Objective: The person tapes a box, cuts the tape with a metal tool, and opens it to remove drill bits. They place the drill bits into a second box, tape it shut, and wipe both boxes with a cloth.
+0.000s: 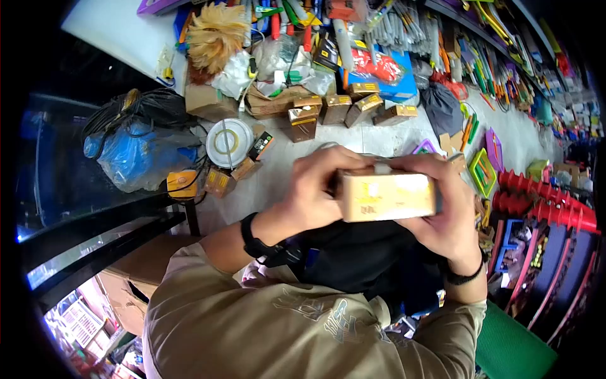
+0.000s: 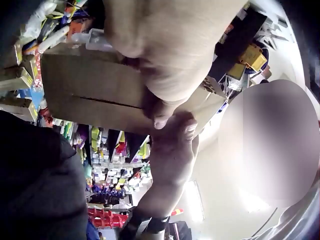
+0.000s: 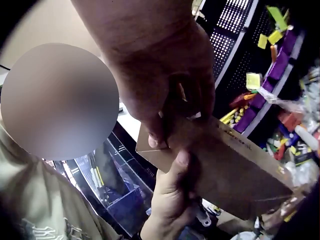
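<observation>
A small cardboard box (image 1: 388, 197) with a yellow label is held up between both hands in the head view, somewhat blurred. The left hand (image 1: 322, 189) grips its left end, and the right hand (image 1: 451, 202) grips the right end with the thumb below. In the left wrist view the brown box (image 2: 95, 92) shows a dark slit along its face, with both thumbs near each other at one end. The right wrist view shows the box (image 3: 240, 175) with the right hand (image 3: 170, 80) over its end and the left thumb pressing its side.
Several similar small boxes (image 1: 336, 108) stand on the grey surface beyond the hands. A round white tin (image 1: 229, 144) and a blue plastic bag (image 1: 136, 155) lie left. Tools and packets crowd the back. Red spiral pieces (image 1: 543, 202) and a green mat (image 1: 514, 344) are at right.
</observation>
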Action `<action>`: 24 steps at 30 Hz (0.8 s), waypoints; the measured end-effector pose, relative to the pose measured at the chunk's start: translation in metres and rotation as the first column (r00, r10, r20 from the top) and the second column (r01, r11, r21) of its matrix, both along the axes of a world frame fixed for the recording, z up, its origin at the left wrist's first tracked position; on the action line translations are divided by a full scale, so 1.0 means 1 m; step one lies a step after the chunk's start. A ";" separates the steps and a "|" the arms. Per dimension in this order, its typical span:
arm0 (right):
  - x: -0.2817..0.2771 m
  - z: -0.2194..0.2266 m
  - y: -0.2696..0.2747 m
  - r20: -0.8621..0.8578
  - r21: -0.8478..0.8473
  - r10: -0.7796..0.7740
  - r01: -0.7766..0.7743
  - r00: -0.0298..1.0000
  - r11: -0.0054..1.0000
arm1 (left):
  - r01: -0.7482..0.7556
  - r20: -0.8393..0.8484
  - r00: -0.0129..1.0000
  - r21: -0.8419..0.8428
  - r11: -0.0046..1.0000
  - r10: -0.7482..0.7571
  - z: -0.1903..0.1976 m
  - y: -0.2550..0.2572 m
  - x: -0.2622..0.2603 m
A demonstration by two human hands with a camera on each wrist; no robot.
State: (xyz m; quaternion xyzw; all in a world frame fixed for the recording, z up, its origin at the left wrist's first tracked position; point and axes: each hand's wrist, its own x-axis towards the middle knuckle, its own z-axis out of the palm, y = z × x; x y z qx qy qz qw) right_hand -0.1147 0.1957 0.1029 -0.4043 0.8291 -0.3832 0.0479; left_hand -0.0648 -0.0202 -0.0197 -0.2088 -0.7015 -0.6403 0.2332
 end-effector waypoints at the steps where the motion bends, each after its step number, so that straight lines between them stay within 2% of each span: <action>1: 0.001 0.002 -0.007 0.024 0.028 0.008 -0.009 1.000 1.000 | 0.019 0.006 1.000 0.037 0.999 -0.020 -0.009 -0.003 0.004; 2: 0.000 -0.001 -0.011 0.006 0.004 0.033 -0.034 0.999 0.999 | 0.045 0.022 0.999 0.025 0.999 -0.046 -0.009 -0.009 0.008; 5: -0.001 -0.008 -0.020 0.003 -0.010 0.080 -0.080 0.997 0.997 | -0.081 -0.039 0.996 0.031 0.996 0.082 0.003 -0.016 0.009; 13: 0.006 0.001 -0.032 0.055 0.021 0.052 -0.053 0.997 0.998 | -0.103 -0.052 0.993 0.033 0.994 0.105 -0.005 -0.028 0.016; 15: 0.010 0.004 -0.031 0.054 0.064 0.014 -0.017 0.998 0.998 | -0.064 0.020 0.998 0.036 0.997 0.063 -0.003 -0.029 0.017; 17: 0.015 0.004 -0.031 0.059 0.102 -0.015 0.009 0.998 0.995 | -0.057 0.035 0.998 -0.021 0.998 0.058 0.006 -0.037 0.018; 19: 0.015 -0.006 -0.032 0.051 0.085 -0.047 0.043 0.998 0.995 | 0.043 0.162 0.987 -0.243 0.969 -0.003 0.011 -0.046 0.021; 24: 0.013 -0.028 -0.038 0.106 0.172 -0.056 0.037 0.993 0.984 | 0.071 0.161 0.987 -0.350 0.934 -0.014 0.002 -0.063 0.022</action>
